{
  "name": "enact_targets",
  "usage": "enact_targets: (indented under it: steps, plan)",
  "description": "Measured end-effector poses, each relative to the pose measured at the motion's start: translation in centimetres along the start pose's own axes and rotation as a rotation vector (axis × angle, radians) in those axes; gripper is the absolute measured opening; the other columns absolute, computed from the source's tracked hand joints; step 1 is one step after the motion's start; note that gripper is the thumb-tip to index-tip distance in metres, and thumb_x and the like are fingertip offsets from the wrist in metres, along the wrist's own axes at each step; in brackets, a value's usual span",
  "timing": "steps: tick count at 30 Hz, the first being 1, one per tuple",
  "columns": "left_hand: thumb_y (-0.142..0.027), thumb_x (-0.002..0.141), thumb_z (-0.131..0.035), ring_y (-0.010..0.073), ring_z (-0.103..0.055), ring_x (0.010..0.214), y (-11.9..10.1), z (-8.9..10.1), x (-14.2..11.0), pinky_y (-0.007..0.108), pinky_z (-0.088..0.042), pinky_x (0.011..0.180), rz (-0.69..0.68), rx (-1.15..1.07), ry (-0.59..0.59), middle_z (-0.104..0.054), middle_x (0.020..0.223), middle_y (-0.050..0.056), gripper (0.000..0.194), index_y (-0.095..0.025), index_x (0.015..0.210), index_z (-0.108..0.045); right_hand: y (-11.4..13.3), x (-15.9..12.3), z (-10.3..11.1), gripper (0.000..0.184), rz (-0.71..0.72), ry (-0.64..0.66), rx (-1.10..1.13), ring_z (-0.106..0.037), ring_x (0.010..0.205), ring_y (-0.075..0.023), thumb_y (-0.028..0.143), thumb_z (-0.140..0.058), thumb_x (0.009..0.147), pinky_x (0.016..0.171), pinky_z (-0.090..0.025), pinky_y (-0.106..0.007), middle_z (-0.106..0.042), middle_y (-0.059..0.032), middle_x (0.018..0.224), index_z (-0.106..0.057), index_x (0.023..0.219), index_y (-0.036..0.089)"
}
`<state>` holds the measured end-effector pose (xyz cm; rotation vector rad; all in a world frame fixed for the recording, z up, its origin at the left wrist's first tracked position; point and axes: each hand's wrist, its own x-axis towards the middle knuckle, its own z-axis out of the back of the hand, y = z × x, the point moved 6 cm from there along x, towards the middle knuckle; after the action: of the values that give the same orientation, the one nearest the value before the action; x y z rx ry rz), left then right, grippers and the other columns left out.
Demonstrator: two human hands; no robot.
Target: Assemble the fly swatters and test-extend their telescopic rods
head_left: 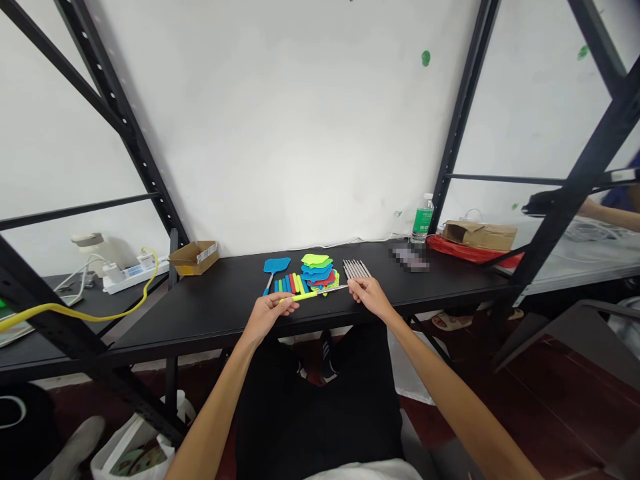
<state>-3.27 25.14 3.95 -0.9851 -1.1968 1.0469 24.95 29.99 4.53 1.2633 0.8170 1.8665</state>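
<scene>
In my left hand (273, 311) is the end of a yellow-green handle (305, 296), its fingers closed round it. A thin metal rod (336, 289) runs from this handle to my right hand (369, 295), which pinches its far end. Just beyond lie several loose handles (293, 283) in blue, red and yellow, side by side. A pile of swatter heads (317, 269) in yellow, green, blue and red sits behind the rod. Several metal rods (356, 268) lie in a row beyond my right hand. One blue fly swatter (277, 265) with a handle lies to the left.
An open cardboard box (194, 258) stands at the black table's (210, 303) left. A green-labelled bottle (423, 219) and a red bag (450, 248) under a cardboard piece (480, 235) are at the right. Black shelf posts flank me. Another person's arm (607, 213) shows at far right.
</scene>
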Motion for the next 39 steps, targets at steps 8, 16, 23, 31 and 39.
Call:
enact_targets:
  steps: [8, 16, 23, 31, 39]
  plan:
    - [-0.051, 0.078, -0.070, 0.0133, -0.052, 0.058, -0.2, -0.8, 0.0, 0.024, -0.038, 0.056, 0.003, 0.189, 0.066, -0.060, 0.062, 0.000, 0.045, -0.015, 0.105, -0.074, -0.1, 0.1, -0.5, 0.043, 0.009, 0.022, -0.061, -0.051, 0.049, -0.0124, 0.052, -0.051, 0.092, 0.050, -0.038, -0.024, -0.057, -0.0005, 0.057, -0.068, 0.071, 0.018]
    - [-0.054, 0.078, -0.068, 0.0110, -0.041, 0.055, -0.8, -1.0, -0.1, 0.023, -0.031, 0.053, -0.013, 0.123, 0.019, -0.047, 0.057, -0.003, 0.044, -0.014, 0.097, -0.075, -0.3, 0.3, 0.0, 0.036, -0.002, -0.031, 0.062, -0.048, 0.048, -0.0108, 0.051, -0.055, 0.089, 0.049, -0.038, -0.024, -0.060, 0.0004, 0.062, -0.070, 0.092, 0.018]
    - [-0.049, 0.078, -0.070, 0.0095, -0.036, 0.052, -0.5, 0.0, 0.1, 0.022, -0.030, 0.052, -0.054, -0.054, -0.054, -0.044, 0.054, -0.004, 0.039, -0.013, 0.092, -0.073, -2.1, 0.5, 1.1, 0.046, -0.124, -0.184, 0.247, -0.046, 0.045, -0.0088, 0.059, -0.061, 0.083, 0.045, -0.036, -0.022, -0.053, 0.0010, 0.054, -0.060, 0.065, 0.016]
    - [-0.049, 0.078, -0.071, 0.0087, -0.036, 0.051, 0.2, 0.6, 0.3, 0.022, -0.030, 0.051, -0.057, -0.209, -0.081, -0.044, 0.055, -0.004, 0.036, -0.013, 0.086, -0.071, -1.0, 3.4, 0.4, 0.033, -0.058, -0.186, -0.065, -0.061, 0.057, -0.0160, 0.048, -0.058, 0.086, 0.054, -0.048, -0.026, -0.069, -0.0040, 0.071, -0.070, 0.085, 0.018]
    - [-0.045, 0.077, -0.074, 0.0079, -0.035, 0.052, 0.3, 0.8, 0.3, 0.022, -0.031, 0.050, -0.051, -0.307, -0.105, -0.042, 0.055, -0.004, 0.035, -0.012, 0.088, -0.071, -0.4, 12.6, -4.7, 0.060, -0.096, 0.156, -0.709, -0.058, 0.121, -0.0306, 0.043, -0.062, 0.084, 0.097, -0.045, -0.036, -0.061, -0.0142, 0.134, -0.055, 0.136, 0.015]
